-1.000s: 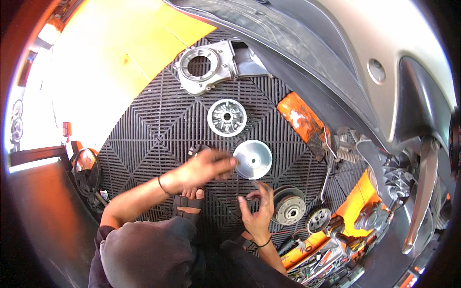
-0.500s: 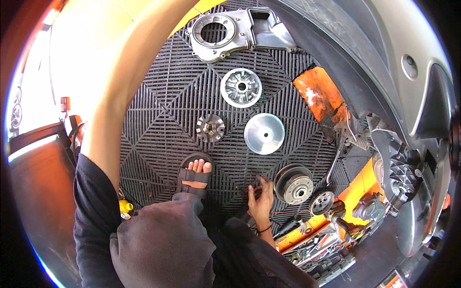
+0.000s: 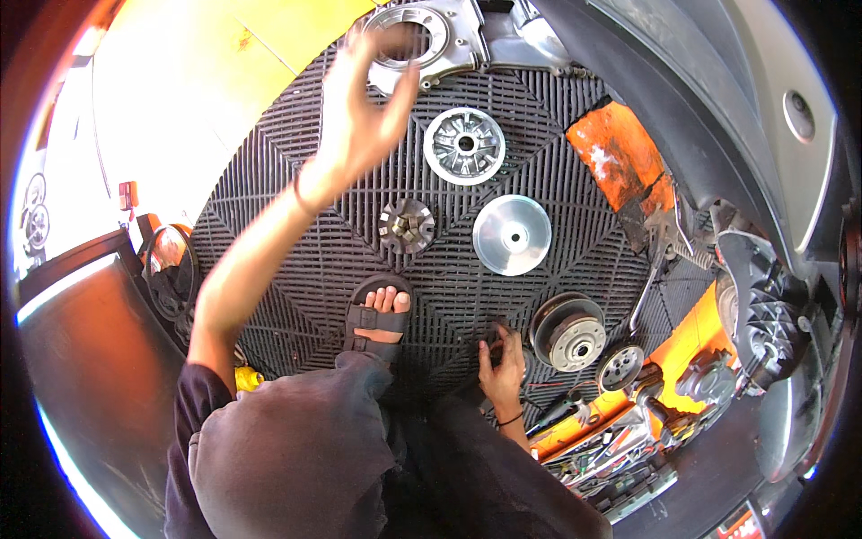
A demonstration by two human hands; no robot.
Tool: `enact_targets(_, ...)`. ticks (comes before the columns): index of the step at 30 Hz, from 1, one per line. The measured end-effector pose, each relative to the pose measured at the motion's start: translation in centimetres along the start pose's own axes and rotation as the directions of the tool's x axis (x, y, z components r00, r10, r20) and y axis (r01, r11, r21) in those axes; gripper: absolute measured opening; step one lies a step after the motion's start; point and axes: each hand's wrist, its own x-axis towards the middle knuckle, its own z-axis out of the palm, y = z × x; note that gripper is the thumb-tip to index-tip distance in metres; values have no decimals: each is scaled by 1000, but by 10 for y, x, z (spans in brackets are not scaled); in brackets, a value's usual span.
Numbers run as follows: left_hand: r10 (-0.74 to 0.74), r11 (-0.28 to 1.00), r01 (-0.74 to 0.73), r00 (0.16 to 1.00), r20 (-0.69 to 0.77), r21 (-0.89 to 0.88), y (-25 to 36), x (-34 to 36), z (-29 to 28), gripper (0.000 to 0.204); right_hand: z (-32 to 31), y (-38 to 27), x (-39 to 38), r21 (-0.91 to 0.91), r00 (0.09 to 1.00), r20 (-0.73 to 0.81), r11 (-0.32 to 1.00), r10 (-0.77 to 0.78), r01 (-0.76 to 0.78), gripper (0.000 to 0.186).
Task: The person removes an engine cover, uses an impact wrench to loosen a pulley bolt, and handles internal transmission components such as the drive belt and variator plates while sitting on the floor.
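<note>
My left hand [image 3: 364, 112], blurred, reaches over the near left of a silver engine cover [image 3: 462, 45] with a round opening. Its thumb and fingers are spread, with nothing seen in them. My right hand [image 3: 503, 368] hangs low near my knee, loosely curled with thumb and fingers apart; no held thing shows. Beside it stands a pulley and clutch assembly [image 3: 573, 344]. On the mat lie a ribbed variator half [image 3: 464, 145], a smooth silver pulley disc [image 3: 512, 235] and a dark notched plate [image 3: 407, 226].
A scooter body [image 3: 709, 117] curves along the right. Near it are a dirty orange piece [image 3: 615, 153], a clutch bell [image 3: 620, 367], an impact wrench [image 3: 654, 402] and a tool tray [image 3: 602, 458]. My sandalled foot [image 3: 382, 314] rests on the black slatted mat [image 3: 296, 260].
My left hand, out of sight beyond the top edge before, has come back into view above the engine cover. My right hand stays low by the pulley assembly. The view has shifted slightly.
</note>
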Motion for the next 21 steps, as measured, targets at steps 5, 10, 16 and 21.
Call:
enact_targets(5,-575,787,584,581,576,197,-23,-139,-27,30,7,10,-21,-79,998,58,997,1,4,37)
enact_targets(10,-573,746,645,495,653,166,-13,-159,-35,28,21,25,-25,-188,998,-9,981,-56,53,34)
enact_targets(16,-619,679,716,442,649,159,-10,-155,-45,30,21,23,-26,-153,999,-41,988,-17,11,32)
enact_targets(21,-293,956,189,646,705,224,2,-154,-46,35,25,25,-22,-106,987,-124,990,-102,89,32)
